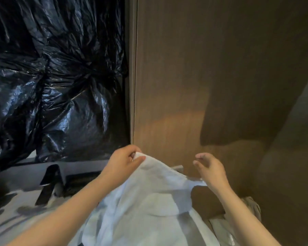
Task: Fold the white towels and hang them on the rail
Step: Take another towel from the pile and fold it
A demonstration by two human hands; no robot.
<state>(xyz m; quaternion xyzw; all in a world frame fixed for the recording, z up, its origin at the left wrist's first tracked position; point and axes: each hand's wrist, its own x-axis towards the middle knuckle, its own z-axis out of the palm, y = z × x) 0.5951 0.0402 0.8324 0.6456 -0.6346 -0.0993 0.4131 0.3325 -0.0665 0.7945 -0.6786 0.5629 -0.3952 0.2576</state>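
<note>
Fingers (138,158) of left hand (123,161) pinching white towel (149,201) corner, right hand (212,170) fingers loose, towel hanging lengthwise downward

no readable text, labels, brands, numbers or signs anywhere in view

Grey counter (9,221) bears 1 black fixture (50,181), perhaps a faucet.

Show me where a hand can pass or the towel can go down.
Free: the gap between left hand and right hand, before the wood panel; the grey surface between bags and left arm, beside a black stand. Crowded: bags fill the left, the towel the lower middle.
</note>
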